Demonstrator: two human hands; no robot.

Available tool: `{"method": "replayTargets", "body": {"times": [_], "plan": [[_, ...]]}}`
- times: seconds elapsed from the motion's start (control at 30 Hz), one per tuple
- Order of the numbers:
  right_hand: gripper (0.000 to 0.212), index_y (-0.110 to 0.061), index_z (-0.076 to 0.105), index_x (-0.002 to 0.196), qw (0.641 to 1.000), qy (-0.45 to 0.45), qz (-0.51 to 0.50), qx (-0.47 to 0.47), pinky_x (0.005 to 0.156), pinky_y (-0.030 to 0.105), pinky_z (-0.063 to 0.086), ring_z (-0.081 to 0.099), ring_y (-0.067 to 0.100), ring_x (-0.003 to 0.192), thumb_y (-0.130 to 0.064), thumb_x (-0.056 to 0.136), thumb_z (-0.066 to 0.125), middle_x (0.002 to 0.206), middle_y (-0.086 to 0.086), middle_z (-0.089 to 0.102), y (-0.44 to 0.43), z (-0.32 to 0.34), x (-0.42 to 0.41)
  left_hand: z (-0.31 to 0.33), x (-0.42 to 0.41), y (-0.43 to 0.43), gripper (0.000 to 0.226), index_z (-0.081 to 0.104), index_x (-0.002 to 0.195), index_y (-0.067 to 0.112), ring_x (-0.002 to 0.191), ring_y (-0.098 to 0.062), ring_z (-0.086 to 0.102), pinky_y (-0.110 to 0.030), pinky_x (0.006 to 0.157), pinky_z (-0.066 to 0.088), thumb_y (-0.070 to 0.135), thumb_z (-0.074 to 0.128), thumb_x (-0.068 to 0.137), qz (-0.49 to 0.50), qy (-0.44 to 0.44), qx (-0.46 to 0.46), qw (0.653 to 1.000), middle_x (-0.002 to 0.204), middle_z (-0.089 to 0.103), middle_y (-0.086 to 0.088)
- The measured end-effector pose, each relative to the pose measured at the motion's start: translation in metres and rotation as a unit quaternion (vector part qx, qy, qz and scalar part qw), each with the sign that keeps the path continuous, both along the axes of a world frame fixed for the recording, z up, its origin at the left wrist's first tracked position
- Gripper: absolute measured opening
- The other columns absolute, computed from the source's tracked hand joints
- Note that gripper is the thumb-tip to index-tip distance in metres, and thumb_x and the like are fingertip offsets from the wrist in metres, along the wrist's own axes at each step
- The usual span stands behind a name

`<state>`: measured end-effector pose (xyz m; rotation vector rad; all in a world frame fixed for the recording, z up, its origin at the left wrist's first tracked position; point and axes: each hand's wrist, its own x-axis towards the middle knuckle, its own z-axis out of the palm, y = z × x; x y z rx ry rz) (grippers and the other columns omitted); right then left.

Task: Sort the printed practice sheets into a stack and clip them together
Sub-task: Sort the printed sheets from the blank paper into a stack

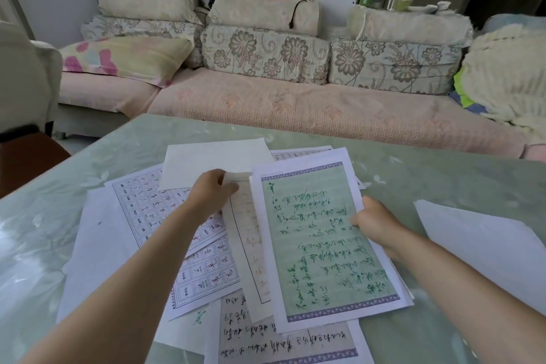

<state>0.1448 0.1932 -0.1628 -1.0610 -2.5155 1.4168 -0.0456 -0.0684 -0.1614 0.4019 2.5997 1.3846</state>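
Observation:
Several practice sheets lie scattered on the pale green table [413, 174]. My right hand [375, 223] grips the right edge of a small stack topped by a green sheet with green handwriting [319, 242]. My left hand [214, 190] pinches the top corner of a cream lined sheet [249, 245] that lies beside and partly under that stack. Grid sheets with printed characters [147, 210] lie under my left forearm. A blank cream sheet [215, 162] sits behind, and a sheet of black handwriting [266, 337] lies at the near edge. No clip is visible.
A separate blank white sheet [484, 242] lies on the table to the right. Beyond the table stands a sofa [295, 106] with floral cushions and pillows. A dark chair seat [26, 156] is at the table's left.

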Motion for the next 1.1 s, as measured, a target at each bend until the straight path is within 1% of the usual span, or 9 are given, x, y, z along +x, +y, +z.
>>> {"method": "replayTargets", "body": {"times": [0.2, 0.27, 0.37, 0.47, 0.57, 0.67, 0.83, 0.93, 1.1], "plan": [[0.027, -0.017, 0.059, 0.103, 0.999, 0.052, 0.002, -0.009, 0.088, 0.051, 0.055, 0.066, 0.029, 0.095, 0.001, 0.086, 0.048, 0.102, 0.008, 0.069, -0.014, 0.007, 0.0, 0.014, 0.034, 0.001, 0.041, 0.063, 0.118, 0.008, 0.098, -0.034, 0.068, -0.052, 0.087, 0.055, 0.04, 0.041, 0.103, -0.035, -0.24, 0.275, 0.93, 0.109, 0.07, -0.018], [0.026, -0.017, 0.057, 0.104, 0.999, 0.047, 0.011, 0.008, 0.089, 0.047, 0.055, 0.064, 0.027, 0.095, 0.001, 0.088, 0.046, 0.103, 0.007, 0.067, -0.022, 0.006, 0.0, 0.015, 0.046, 0.002, 0.039, 0.064, 0.117, 0.012, 0.099, -0.031, 0.07, -0.049, 0.085, 0.056, 0.042, 0.05, 0.098, -0.077, -0.239, 0.265, 0.931, 0.107, 0.073, -0.012], [0.041, -0.019, 0.049, 0.124, 0.998, 0.033, 0.039, 0.031, 0.087, 0.04, 0.053, 0.06, 0.025, 0.102, -0.004, 0.087, 0.046, 0.118, 0.006, 0.061, -0.033, 0.005, -0.002, 0.013, 0.054, 0.004, 0.038, 0.06, 0.122, 0.008, 0.1, -0.03, 0.069, -0.051, 0.091, 0.054, 0.009, 0.072, 0.085, -0.049, -0.185, 0.246, 0.95, 0.109, 0.071, -0.011], [0.052, -0.019, 0.036, 0.134, 0.998, 0.045, 0.043, 0.014, 0.077, 0.037, 0.049, 0.058, 0.024, 0.102, -0.014, 0.086, 0.054, 0.125, 0.007, 0.054, -0.037, 0.01, -0.002, 0.017, 0.057, 0.0, 0.037, 0.057, 0.122, 0.006, 0.103, -0.035, 0.067, -0.051, 0.091, 0.054, -0.007, 0.061, 0.088, -0.064, -0.225, 0.286, 0.929, 0.116, 0.068, -0.018], [0.062, -0.017, 0.039, 0.141, 0.995, 0.075, 0.027, -0.052, 0.092, 0.041, 0.051, 0.059, 0.024, 0.112, -0.019, 0.086, 0.066, 0.131, 0.004, 0.057, -0.03, 0.014, -0.003, 0.025, 0.06, -0.005, 0.037, 0.056, 0.122, 0.008, 0.107, -0.039, 0.065, -0.05, 0.088, 0.055, -0.012, 0.046, 0.092, -0.131, -0.261, 0.322, 0.901, 0.117, 0.068, -0.021], [0.031, -0.012, 0.059, 0.12, 0.996, 0.049, 0.026, -0.066, 0.089, 0.042, 0.055, 0.067, 0.025, 0.097, -0.01, 0.089, 0.065, 0.109, 0.006, 0.069, -0.023, 0.014, -0.001, 0.026, 0.053, -0.004, 0.036, 0.055, 0.126, 0.004, 0.103, -0.036, 0.066, -0.046, 0.082, 0.057, -0.007, 0.037, 0.096, -0.134, -0.254, 0.325, 0.901, 0.115, 0.068, -0.02], [0.008, -0.009, 0.052, 0.095, 0.999, 0.016, -0.034, 0.001, 0.065, 0.029, 0.041, 0.054, 0.021, 0.081, -0.004, 0.09, 0.054, 0.095, 0.009, 0.058, -0.012, 0.007, 0.005, 0.011, 0.024, 0.003, 0.035, 0.056, 0.125, 0.013, 0.095, -0.015, 0.061, -0.017, 0.066, 0.049, 0.003, 0.052, 0.092, -0.031, 0.039, 0.057, 0.997, 0.114, 0.067, 0.001], [0.014, -0.009, 0.053, 0.1, 0.998, 0.016, -0.048, 0.024, 0.061, 0.028, 0.039, 0.054, 0.021, 0.081, -0.002, 0.088, 0.049, 0.095, 0.008, 0.059, -0.002, 0.006, 0.003, 0.002, 0.0, 0.012, 0.041, 0.053, 0.132, 0.013, 0.115, -0.018, 0.051, -0.023, 0.088, 0.044, 0.013, 0.058, 0.091, -0.073, 0.182, -0.105, 0.975, 0.129, 0.059, -0.003], [0.017, -0.008, 0.056, 0.101, 0.997, 0.012, -0.068, 0.04, 0.06, 0.027, 0.039, 0.053, 0.021, 0.077, -0.003, 0.087, 0.048, 0.092, 0.007, 0.059, 0.008, 0.001, -0.002, -0.011, -0.036, 0.033, 0.078, 0.032, 0.149, 0.015, 0.142, -0.03, 0.025, -0.045, 0.115, 0.027, 0.048, 0.061, 0.085, -0.115, 0.202, -0.312, 0.921, 0.152, 0.037, -0.008]]}}
